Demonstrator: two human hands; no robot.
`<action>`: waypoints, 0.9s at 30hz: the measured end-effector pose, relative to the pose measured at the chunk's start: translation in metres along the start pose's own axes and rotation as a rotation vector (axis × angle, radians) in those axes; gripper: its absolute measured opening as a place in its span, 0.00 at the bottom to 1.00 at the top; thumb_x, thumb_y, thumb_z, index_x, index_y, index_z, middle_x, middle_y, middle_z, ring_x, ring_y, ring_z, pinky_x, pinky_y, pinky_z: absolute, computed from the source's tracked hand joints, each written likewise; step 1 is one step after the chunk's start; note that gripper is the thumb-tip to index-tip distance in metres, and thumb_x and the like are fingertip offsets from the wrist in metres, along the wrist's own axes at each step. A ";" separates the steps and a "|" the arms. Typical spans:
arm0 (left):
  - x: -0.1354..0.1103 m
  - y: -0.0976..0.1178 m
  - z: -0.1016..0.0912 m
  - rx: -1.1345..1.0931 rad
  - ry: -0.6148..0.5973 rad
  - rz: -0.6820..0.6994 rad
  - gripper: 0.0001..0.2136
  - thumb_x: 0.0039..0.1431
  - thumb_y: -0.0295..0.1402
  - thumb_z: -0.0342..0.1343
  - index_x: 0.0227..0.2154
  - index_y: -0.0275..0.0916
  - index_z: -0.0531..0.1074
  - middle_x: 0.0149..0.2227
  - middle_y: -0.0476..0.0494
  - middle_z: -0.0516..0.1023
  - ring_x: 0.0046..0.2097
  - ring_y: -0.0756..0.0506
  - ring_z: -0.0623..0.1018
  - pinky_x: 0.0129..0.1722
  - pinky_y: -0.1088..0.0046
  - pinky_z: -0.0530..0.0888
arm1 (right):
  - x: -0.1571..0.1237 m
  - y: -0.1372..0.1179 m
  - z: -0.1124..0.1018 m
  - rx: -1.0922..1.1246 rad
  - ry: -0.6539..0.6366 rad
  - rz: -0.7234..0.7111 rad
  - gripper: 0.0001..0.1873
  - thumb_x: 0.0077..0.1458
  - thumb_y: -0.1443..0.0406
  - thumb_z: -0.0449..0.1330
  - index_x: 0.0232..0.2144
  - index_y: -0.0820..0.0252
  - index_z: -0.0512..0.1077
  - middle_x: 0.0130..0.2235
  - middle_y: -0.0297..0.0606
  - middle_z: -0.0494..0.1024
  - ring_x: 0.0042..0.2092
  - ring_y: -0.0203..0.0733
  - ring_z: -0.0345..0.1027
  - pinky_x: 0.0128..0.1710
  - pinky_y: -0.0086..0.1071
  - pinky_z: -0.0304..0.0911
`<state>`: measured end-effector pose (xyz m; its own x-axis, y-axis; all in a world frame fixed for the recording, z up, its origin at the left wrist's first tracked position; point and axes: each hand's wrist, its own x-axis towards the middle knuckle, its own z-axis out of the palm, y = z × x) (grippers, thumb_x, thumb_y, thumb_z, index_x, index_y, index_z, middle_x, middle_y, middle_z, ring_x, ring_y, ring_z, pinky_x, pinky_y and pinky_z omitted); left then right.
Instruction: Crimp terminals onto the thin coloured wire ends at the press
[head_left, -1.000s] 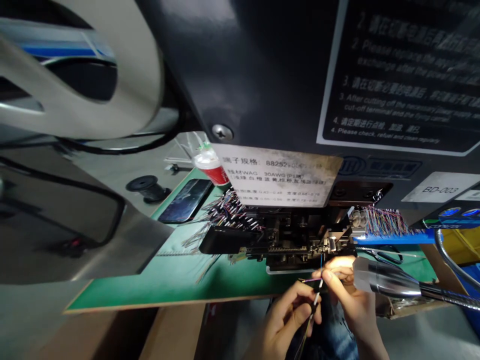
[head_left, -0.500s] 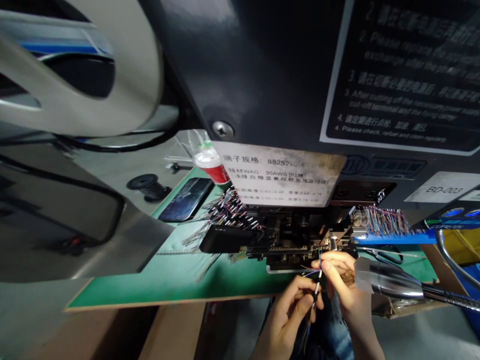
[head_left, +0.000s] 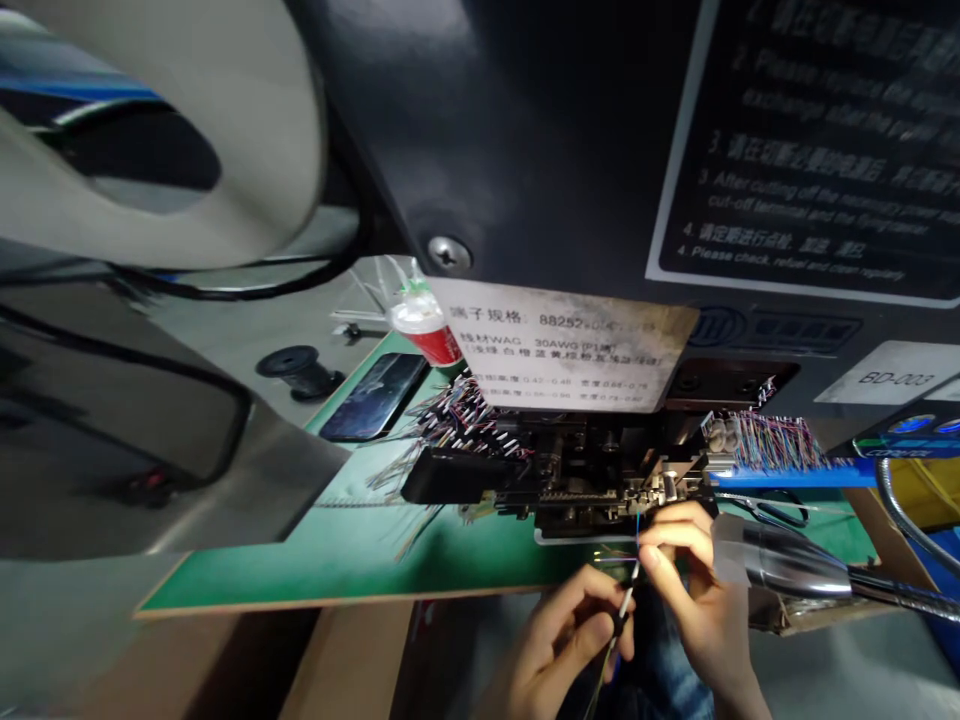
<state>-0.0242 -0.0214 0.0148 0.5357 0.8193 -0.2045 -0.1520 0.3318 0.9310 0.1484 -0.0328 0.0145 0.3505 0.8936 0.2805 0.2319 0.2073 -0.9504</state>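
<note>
My left hand (head_left: 574, 640) is closed on a thin cable (head_left: 627, 600) with a white section and a dark sleeve, whose lower end trails down past my fingers. Fine coloured wires fan out from the cable's upper end, some of them pointing left. Thumb and fingertips of my right hand (head_left: 686, 570) pinch one bluish wire (head_left: 637, 530), its tip pointing up toward the machine. Just beyond the wire are the metal jaws of a crimping machine (head_left: 660, 488), apart from my fingertips.
The machine's dark housing (head_left: 525, 150) fills the upper view. Bundled wires (head_left: 465, 415), a phone (head_left: 379, 395) and a red-and-white cup (head_left: 427, 330) occupy the green table (head_left: 300, 575). A metal gooseneck lamp (head_left: 795, 565) sits close right of my right hand; scissors (head_left: 780, 508) lie behind it.
Both hands have drawn slightly back from the machine, the left also a little to the left. The pinched wire's tip now sits lower, below the jaws.
</note>
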 end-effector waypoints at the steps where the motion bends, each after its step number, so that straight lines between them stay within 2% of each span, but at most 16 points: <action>1: -0.001 0.001 -0.002 -0.022 -0.019 -0.011 0.23 0.62 0.59 0.63 0.38 0.42 0.79 0.29 0.50 0.78 0.30 0.47 0.73 0.36 0.72 0.72 | 0.000 -0.002 -0.002 0.007 -0.027 -0.028 0.09 0.65 0.59 0.66 0.32 0.54 0.82 0.38 0.38 0.80 0.37 0.44 0.73 0.35 0.35 0.67; 4: -0.002 0.001 -0.006 -0.056 -0.062 -0.040 0.22 0.61 0.58 0.65 0.37 0.41 0.79 0.28 0.50 0.78 0.29 0.47 0.73 0.36 0.72 0.72 | 0.000 -0.005 -0.005 0.135 -0.098 0.042 0.13 0.65 0.57 0.67 0.30 0.55 0.78 0.38 0.38 0.82 0.38 0.44 0.75 0.37 0.34 0.69; 7: 0.002 -0.004 -0.006 -0.022 -0.091 -0.028 0.23 0.62 0.59 0.63 0.38 0.41 0.79 0.30 0.48 0.79 0.30 0.46 0.74 0.36 0.72 0.72 | -0.002 -0.002 -0.004 0.258 -0.088 0.177 0.11 0.64 0.55 0.69 0.33 0.54 0.80 0.34 0.35 0.84 0.37 0.44 0.80 0.41 0.35 0.73; 10: 0.008 -0.010 -0.001 0.054 -0.021 0.046 0.23 0.65 0.59 0.60 0.39 0.41 0.78 0.32 0.48 0.80 0.32 0.46 0.75 0.37 0.72 0.72 | -0.002 0.002 -0.002 0.286 -0.037 0.236 0.11 0.62 0.53 0.71 0.38 0.52 0.83 0.35 0.37 0.87 0.32 0.44 0.80 0.34 0.34 0.74; 13: 0.011 -0.016 0.005 0.111 0.098 0.107 0.22 0.67 0.57 0.59 0.38 0.42 0.78 0.33 0.47 0.80 0.32 0.45 0.75 0.38 0.71 0.73 | 0.000 0.005 0.000 0.253 -0.013 0.269 0.13 0.62 0.51 0.70 0.38 0.53 0.84 0.35 0.39 0.89 0.24 0.39 0.73 0.23 0.30 0.67; 15: 0.014 -0.018 0.008 0.140 0.130 0.143 0.22 0.68 0.57 0.58 0.38 0.42 0.78 0.32 0.47 0.81 0.32 0.45 0.76 0.37 0.71 0.73 | 0.002 0.005 0.001 0.227 0.001 0.284 0.15 0.61 0.50 0.70 0.38 0.53 0.84 0.35 0.39 0.89 0.21 0.37 0.68 0.20 0.30 0.64; 18: 0.016 -0.020 0.008 0.197 0.133 0.181 0.23 0.69 0.58 0.55 0.40 0.42 0.78 0.32 0.46 0.81 0.31 0.45 0.76 0.36 0.72 0.74 | 0.004 0.003 0.002 0.233 0.010 0.291 0.16 0.60 0.50 0.70 0.39 0.54 0.85 0.35 0.41 0.89 0.20 0.36 0.66 0.19 0.30 0.63; 27: 0.019 -0.018 0.010 0.209 0.126 0.212 0.22 0.70 0.57 0.54 0.40 0.41 0.77 0.32 0.46 0.81 0.31 0.46 0.76 0.35 0.74 0.74 | 0.010 -0.003 0.002 0.277 0.014 0.324 0.15 0.59 0.52 0.72 0.39 0.56 0.84 0.37 0.42 0.89 0.20 0.36 0.66 0.19 0.31 0.64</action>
<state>-0.0027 -0.0165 -0.0027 0.4016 0.9155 -0.0235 -0.0680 0.0554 0.9961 0.1498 -0.0235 0.0204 0.3775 0.9252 -0.0384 -0.1444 0.0178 -0.9894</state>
